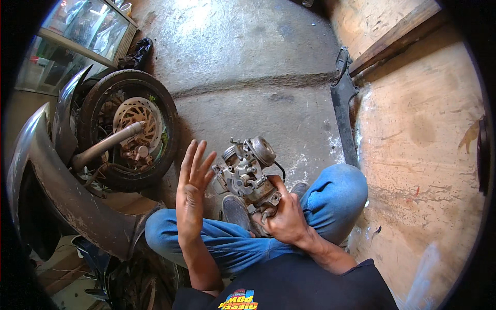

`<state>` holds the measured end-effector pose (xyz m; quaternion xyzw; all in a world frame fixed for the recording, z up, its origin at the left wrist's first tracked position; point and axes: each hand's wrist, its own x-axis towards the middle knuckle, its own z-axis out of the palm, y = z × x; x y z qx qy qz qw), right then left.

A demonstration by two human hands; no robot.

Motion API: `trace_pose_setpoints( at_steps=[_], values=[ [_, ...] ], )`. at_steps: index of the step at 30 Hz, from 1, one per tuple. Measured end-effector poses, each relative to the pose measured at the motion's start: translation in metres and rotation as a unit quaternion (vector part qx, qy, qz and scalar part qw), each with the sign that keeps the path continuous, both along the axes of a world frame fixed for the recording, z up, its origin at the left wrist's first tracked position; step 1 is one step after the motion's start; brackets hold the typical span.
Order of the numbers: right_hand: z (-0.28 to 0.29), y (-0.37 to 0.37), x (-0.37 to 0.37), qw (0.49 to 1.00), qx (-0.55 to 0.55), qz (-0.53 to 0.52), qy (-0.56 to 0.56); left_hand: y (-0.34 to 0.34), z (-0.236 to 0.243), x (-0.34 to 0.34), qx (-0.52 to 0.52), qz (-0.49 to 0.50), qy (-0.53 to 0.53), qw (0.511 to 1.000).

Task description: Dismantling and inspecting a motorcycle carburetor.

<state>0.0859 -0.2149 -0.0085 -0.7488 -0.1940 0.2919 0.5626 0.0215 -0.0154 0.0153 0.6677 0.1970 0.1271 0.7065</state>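
Observation:
A grey metal carburetor (247, 173) with round caps and a short black hose is held up above my crossed legs. My right hand (285, 214) grips its lower right end, thumb along the near side. Raised just left of the carburetor, my left hand (191, 191) has its fingers stretched upward and apart. Nothing is in it, and a small gap seems to separate it from the metal. The carburetor's underside and some of my right fingers are hidden.
A motorcycle wheel (168, 134) with a brake disc lies at the left, beside scuffed dark fenders (77, 212). A glass cabinet (77, 46) stands far left. Along the right, a long black part (343, 119) leans near the wooden panel (418, 155). A crack crosses the concrete floor (232, 46).

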Motion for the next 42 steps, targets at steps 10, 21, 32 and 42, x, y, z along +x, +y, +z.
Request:
trace_pose_setpoints(
  at_steps=[10, 21, 32, 42],
  values=[
    [-0.003, -0.001, -0.002, 0.981, -0.04, 0.119, -0.151, 0.0, -0.012, 0.006, -0.043, -0.016, -0.008, 0.999],
    [-0.009, 0.0, -0.007, 0.981, -0.048, 0.13, -0.135, -0.003, -0.02, 0.002, -0.047, -0.049, 0.047, 0.997],
    [0.0, 0.001, -0.007, 0.992, -0.048, 0.114, -0.026, -0.011, -0.021, -0.001, -0.088, 0.017, 0.018, 0.996],
    [0.0, 0.005, -0.011, 0.996, 0.005, 0.086, -0.028, -0.009, -0.026, -0.006, -0.065, 0.045, 0.031, 0.996]
  ],
)
